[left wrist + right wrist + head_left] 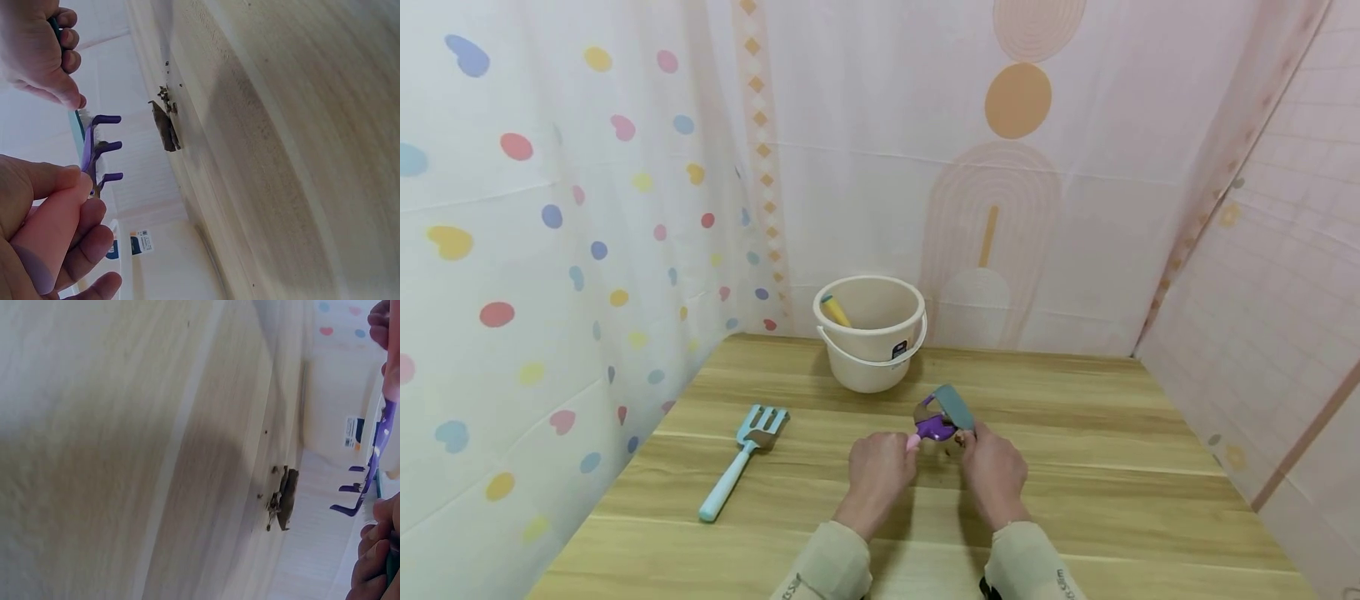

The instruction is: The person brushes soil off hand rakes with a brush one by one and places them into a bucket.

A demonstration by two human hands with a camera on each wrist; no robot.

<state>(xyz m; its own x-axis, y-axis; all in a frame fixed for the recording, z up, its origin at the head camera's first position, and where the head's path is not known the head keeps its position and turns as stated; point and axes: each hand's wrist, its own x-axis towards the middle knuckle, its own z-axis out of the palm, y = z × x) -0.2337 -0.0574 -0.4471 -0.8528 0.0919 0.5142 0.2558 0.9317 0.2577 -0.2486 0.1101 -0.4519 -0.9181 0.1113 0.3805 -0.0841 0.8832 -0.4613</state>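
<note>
My left hand [877, 471] grips the pink handle [53, 234] of a small purple hand rake [936, 429], its tines bent over. In my right hand [996, 471] is a brush [954, 407] with a blue-green back; its white bristles show behind the rake's tines in the left wrist view. Brush and rake are held close together above the table, and the bristles seem to meet the tines. A brown, leaf-like scrap [164, 128] with dark crumbs lies on the wood beneath them. Part of the brush handle is hidden by my right fingers.
A cream bucket [868, 371] stands at the back of the wooden table [1112, 500], with a yellow handle [836, 311] leaning inside. To the left lies a light-blue hand fork [730, 479] with a brown patch at its tines. Patterned curtains [850, 167] surround the table.
</note>
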